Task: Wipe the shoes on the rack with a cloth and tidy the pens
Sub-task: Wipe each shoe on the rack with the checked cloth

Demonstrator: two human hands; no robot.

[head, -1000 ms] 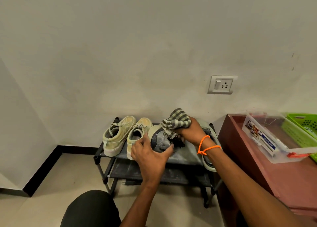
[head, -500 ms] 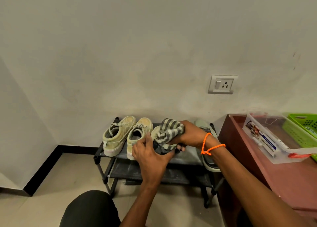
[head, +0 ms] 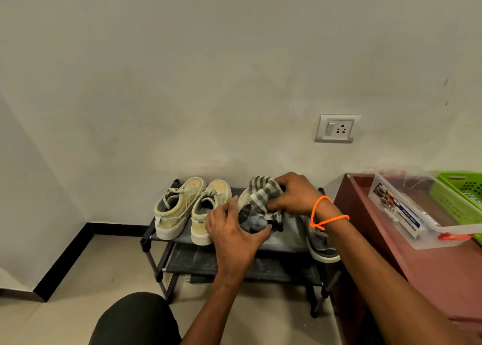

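A black two-shelf shoe rack (head: 148,237) stands against the wall. Two beige sneakers (head: 180,209) sit side by side on its top shelf at the left. My left hand (head: 232,229) grips a grey shoe (head: 251,220) from the near side, holding it tilted above the shelf. My right hand (head: 292,196) presses a grey-and-white striped cloth (head: 262,192) onto that shoe from above. The other grey shoe (head: 322,245) lies on the shelf's right end, half hidden by my right wrist. No pens are visible.
A reddish-brown table (head: 443,271) stands right of the rack. On it rest a clear plastic box (head: 407,209) and a green basket (head: 459,196). A wall socket (head: 337,128) is above the rack. My dark-clad knee (head: 135,318) is at the bottom.
My right hand has slid the cloth across the grey shoe, first left, now back up over its toe. My left hand stays on the shoe, shifted slightly.
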